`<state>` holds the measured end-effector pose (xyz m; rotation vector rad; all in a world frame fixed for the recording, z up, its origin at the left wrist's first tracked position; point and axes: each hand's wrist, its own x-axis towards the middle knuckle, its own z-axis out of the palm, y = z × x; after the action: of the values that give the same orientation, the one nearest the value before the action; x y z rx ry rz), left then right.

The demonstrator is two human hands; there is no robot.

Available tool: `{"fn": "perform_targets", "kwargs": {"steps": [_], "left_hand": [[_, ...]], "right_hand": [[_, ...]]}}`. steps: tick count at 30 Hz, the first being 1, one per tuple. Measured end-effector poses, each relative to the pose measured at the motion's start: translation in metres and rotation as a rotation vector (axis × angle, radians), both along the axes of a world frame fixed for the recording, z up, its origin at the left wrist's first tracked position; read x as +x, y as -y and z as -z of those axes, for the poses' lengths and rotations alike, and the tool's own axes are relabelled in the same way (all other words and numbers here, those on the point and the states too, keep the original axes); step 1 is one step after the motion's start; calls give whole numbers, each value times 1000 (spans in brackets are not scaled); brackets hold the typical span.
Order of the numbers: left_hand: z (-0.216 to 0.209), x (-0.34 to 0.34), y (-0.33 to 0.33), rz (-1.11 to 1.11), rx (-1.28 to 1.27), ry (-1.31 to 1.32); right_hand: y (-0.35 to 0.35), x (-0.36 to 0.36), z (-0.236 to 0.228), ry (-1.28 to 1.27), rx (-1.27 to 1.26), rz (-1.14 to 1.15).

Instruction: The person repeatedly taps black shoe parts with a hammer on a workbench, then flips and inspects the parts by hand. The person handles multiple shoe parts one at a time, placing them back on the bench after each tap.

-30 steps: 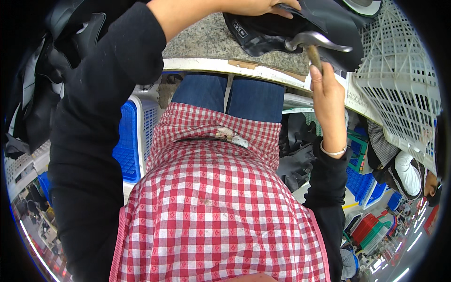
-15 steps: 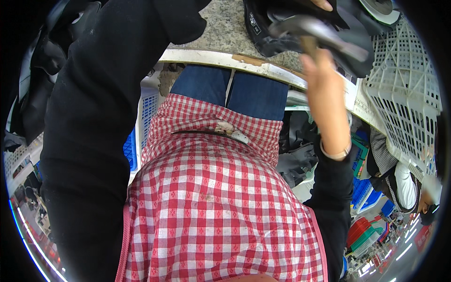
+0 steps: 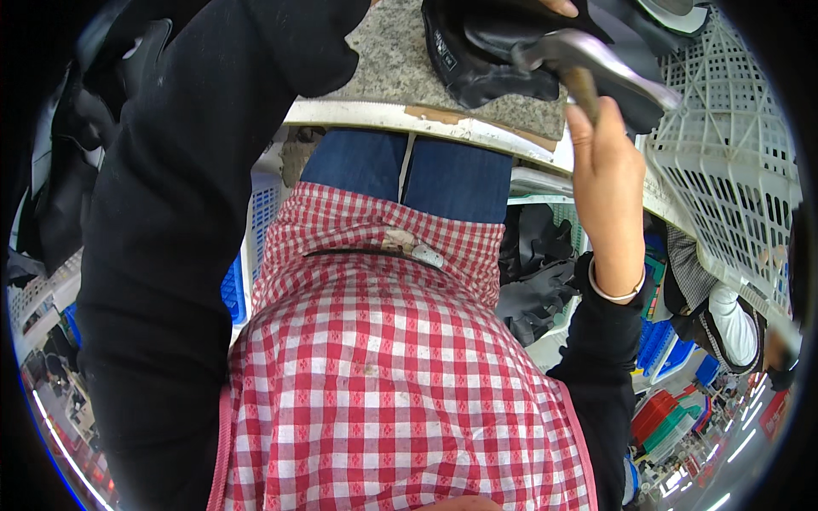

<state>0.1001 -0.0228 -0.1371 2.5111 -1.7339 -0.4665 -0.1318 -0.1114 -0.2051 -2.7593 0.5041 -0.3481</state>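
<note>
Above the right hand (image 3: 607, 183), its gripped hammer (image 3: 588, 61) touches the black shoe (image 3: 486, 51).

The right hand (image 3: 607, 183) is raised, fingers curled shut around the wooden handle of a metal-headed hammer (image 3: 588, 68), the thumb side turned toward the camera. A pale bangle is worn at the right wrist, below the hammer, and the black-sleeved right forearm drops from there toward the lower edge. The left arm, in a black sleeve, is stretched upward left of the hammer, filling the left side of the view. Only a fingertip of the left hand (image 3: 558, 7) is seen at the top edge, above the hammer; its grip cannot be judged.
</note>
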Motion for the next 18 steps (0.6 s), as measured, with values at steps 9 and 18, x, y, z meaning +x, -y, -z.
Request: {"fn": "perform_targets", "kwargs": {"steps": [9,18], "left_hand": [[5,-5,-7,-4,-50,165],[111,-72,-84,-688,-1047,-183]], "right_hand": [[31,-16,17,28,54,-75],[28,-34,73,-13,178,49]]}}
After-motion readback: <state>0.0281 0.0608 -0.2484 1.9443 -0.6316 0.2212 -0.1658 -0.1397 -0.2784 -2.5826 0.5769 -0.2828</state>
